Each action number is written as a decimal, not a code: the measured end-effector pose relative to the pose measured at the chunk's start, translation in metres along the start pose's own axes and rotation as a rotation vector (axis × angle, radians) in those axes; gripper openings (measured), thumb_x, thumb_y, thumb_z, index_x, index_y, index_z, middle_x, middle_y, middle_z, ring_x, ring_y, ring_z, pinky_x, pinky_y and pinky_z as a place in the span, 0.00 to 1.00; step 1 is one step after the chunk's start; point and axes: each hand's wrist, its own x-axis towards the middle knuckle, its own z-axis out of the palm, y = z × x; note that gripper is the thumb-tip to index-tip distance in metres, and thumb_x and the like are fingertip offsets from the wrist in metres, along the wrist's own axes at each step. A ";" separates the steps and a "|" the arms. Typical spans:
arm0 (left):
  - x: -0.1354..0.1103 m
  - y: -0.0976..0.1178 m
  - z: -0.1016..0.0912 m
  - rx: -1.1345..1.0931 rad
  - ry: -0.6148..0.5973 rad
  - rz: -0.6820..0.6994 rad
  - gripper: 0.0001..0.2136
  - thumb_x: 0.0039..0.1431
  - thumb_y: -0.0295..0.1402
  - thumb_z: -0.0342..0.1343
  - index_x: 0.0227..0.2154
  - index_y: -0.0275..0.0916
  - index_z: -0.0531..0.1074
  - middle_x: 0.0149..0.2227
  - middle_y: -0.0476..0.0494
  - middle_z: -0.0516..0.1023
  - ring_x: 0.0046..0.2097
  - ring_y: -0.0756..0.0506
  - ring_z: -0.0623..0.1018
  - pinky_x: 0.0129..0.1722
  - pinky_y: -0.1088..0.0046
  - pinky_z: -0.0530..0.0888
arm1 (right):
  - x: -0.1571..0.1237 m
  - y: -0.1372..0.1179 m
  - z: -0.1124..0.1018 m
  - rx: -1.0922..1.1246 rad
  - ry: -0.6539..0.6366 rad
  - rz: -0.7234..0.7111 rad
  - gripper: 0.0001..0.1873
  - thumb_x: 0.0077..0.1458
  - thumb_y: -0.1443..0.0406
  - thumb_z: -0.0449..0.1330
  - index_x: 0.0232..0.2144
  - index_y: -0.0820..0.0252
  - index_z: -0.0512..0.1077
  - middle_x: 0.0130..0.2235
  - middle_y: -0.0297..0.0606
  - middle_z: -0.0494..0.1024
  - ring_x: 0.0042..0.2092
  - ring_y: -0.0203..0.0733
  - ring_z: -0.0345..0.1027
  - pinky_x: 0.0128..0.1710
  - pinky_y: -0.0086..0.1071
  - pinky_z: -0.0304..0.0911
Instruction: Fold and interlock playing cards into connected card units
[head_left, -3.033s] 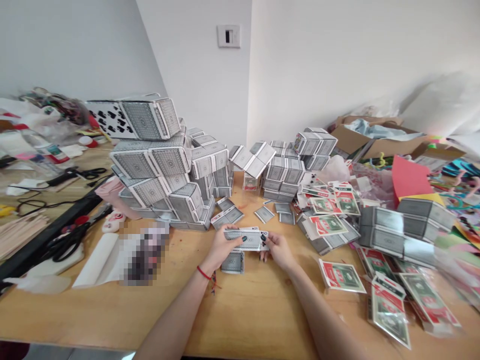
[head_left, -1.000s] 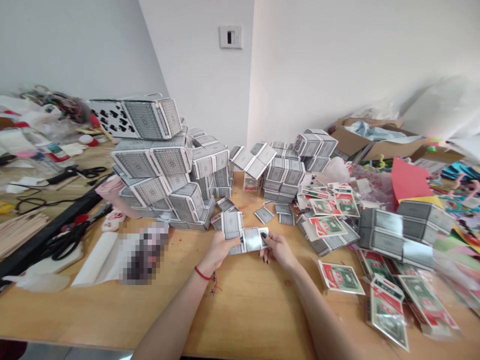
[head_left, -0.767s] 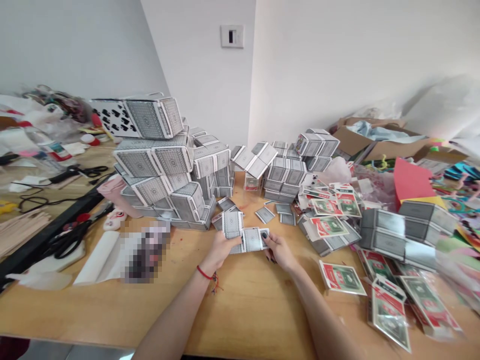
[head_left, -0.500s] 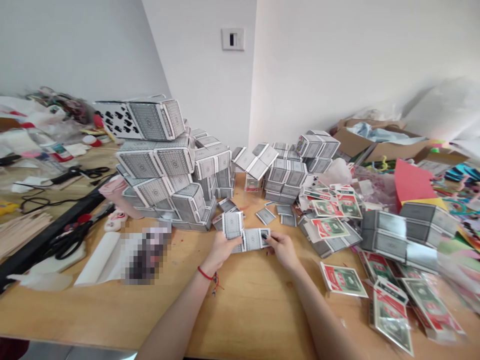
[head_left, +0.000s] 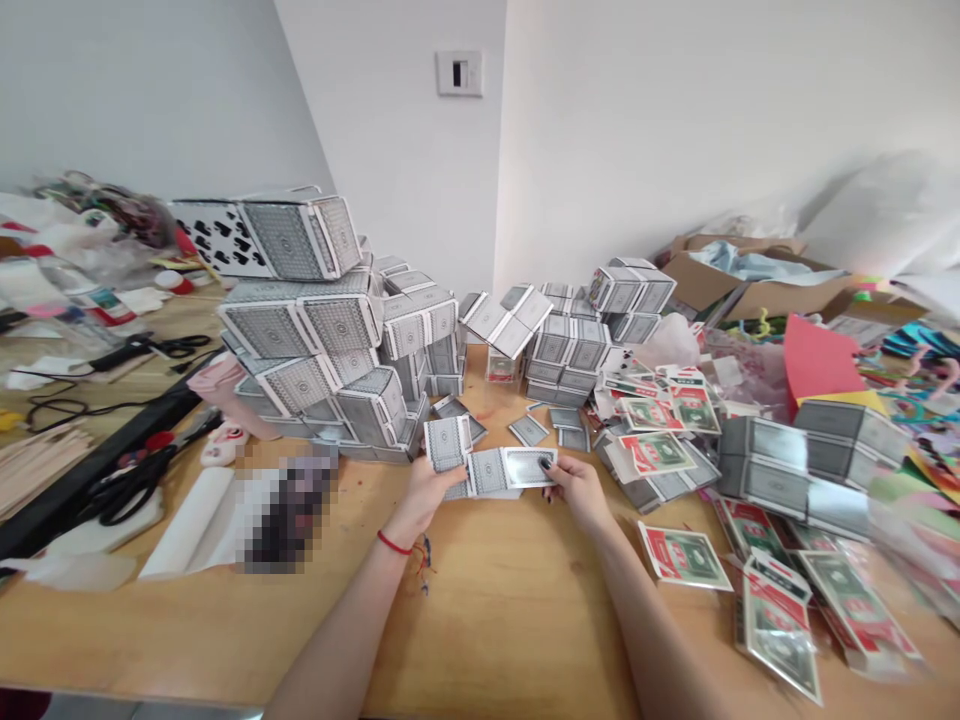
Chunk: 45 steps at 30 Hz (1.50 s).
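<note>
Both hands work a joined strip of grey-backed playing cards [head_left: 491, 468] just above the wooden table [head_left: 480, 620]. My left hand [head_left: 429, 488] pinches its left end, where one card [head_left: 447, 442] stands turned upward. My right hand [head_left: 579, 487] pinches the right end card [head_left: 529, 466], thumb on top. A red string bracelet circles my left wrist. Loose grey cards [head_left: 529, 428] lie on the table just beyond the strip.
A tall pile of card-built boxes [head_left: 330, 330] rises at left centre; a lower pile [head_left: 570, 340] stands behind the hands. Red-and-green card packets [head_left: 682, 553] litter the right. Scissors [head_left: 124, 490], white paper and a blurred patch lie at left. Cardboard boxes [head_left: 739, 275] sit far right.
The strip has lengthened: my right hand slid to the right, drawing the end card outward, and my left hand shifted slightly left with the upturned card.
</note>
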 end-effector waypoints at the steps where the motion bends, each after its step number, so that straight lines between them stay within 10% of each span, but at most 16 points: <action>1: 0.000 0.000 0.000 0.002 0.006 0.000 0.18 0.32 0.29 0.63 0.33 0.35 0.74 0.41 0.41 0.76 0.42 0.41 0.74 0.44 0.62 0.69 | 0.000 0.000 0.001 0.003 -0.006 -0.007 0.18 0.40 0.52 0.61 0.20 0.62 0.67 0.13 0.32 0.67 0.15 0.33 0.57 0.16 0.27 0.53; 45: -0.001 -0.003 0.003 0.032 -0.054 0.021 0.21 0.35 0.30 0.62 0.38 0.34 0.71 0.42 0.40 0.75 0.44 0.40 0.74 0.44 0.62 0.69 | -0.007 -0.011 -0.001 -0.016 -0.126 -0.043 0.16 0.40 0.55 0.61 0.18 0.63 0.68 0.12 0.28 0.62 0.13 0.28 0.52 0.12 0.23 0.48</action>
